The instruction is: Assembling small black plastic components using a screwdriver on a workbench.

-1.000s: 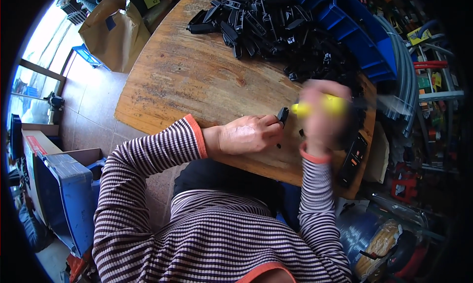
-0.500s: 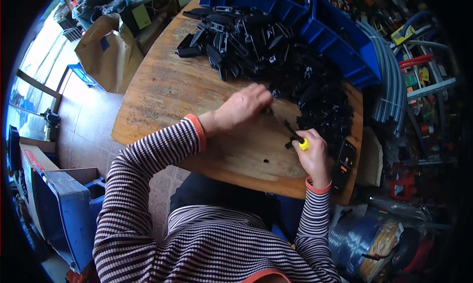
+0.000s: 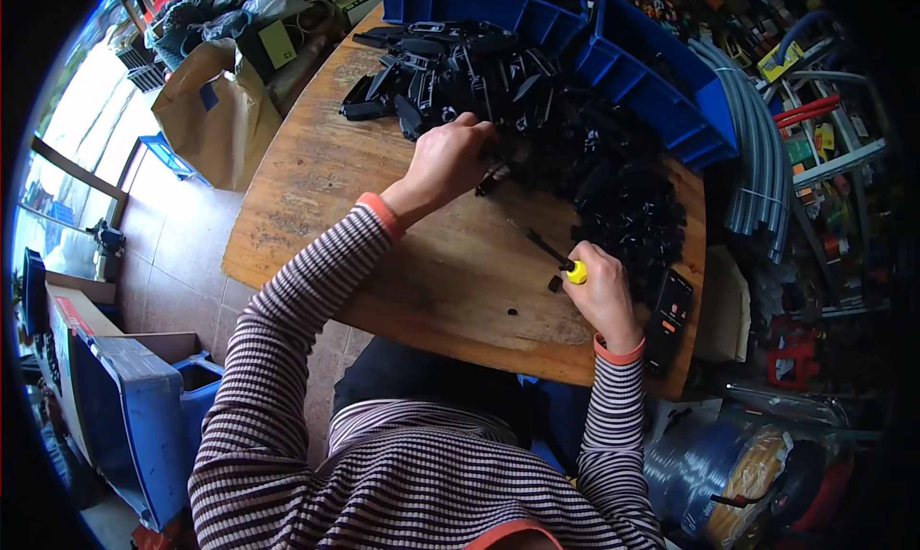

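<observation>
Now: left hand (image 3: 448,163) curled, pinching a black part (image 3: 491,178) at the pile's (image 3: 565,138) near edge, mid-bench (image 3: 383,243). Right hand (image 3: 604,291) fisted round a yellow-handled screwdriver (image 3: 563,263) near the right edge.

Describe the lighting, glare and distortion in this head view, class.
Head view: daylight glare whitens the window area at far left; fisheye bends the wooden table edge and blackens the corners; left hand at the black parts and right hand with the screwdriver look sharp.

One screwdriver (image 3: 561,260); one phone (image 3: 669,320); two blue bins (image 3: 661,90); two loose black bits (image 3: 555,284) on surface (image 3: 402,253); black parts pile (image 3: 575,138), uncountable.
</observation>
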Motion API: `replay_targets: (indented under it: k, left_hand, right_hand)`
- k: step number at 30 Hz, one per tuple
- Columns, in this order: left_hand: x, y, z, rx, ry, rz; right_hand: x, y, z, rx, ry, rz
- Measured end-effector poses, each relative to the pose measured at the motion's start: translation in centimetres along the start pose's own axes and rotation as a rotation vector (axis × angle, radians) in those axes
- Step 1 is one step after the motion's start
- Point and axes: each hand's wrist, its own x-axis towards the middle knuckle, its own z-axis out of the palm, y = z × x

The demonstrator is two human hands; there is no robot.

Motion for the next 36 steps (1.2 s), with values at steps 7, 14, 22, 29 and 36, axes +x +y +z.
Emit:
replay_targets:
  k: [7,14,22,29,36]
  left_hand:
    - [-6.0,2.8,-3.7,-0.671,-0.336,-0.362]
    - [-8.7,4.7,-3.1,-0.576,-0.319,-0.123]
    - [-9.8,7.4,-2.2,-0.277,-0.495,-0.116]
    - [-9.6,5.5,-2.6,-0.262,-0.270,0.573]
    - [-10.7,6.3,-1.5,-0.119,-0.338,0.706]
  right_hand:
    - [0.8,-1.3,-1.1,0.274,0.194,-0.074]
    - [1.6,-2.9,0.1,0.423,0.163,-0.045]
    - [1.3,-3.5,1.0,0.343,0.226,-0.082]
    - [-0.6,-4.4,1.8,0.285,0.248,-0.022]
    - [-0.5,-4.4,2.4,0.120,0.261,-0.101]
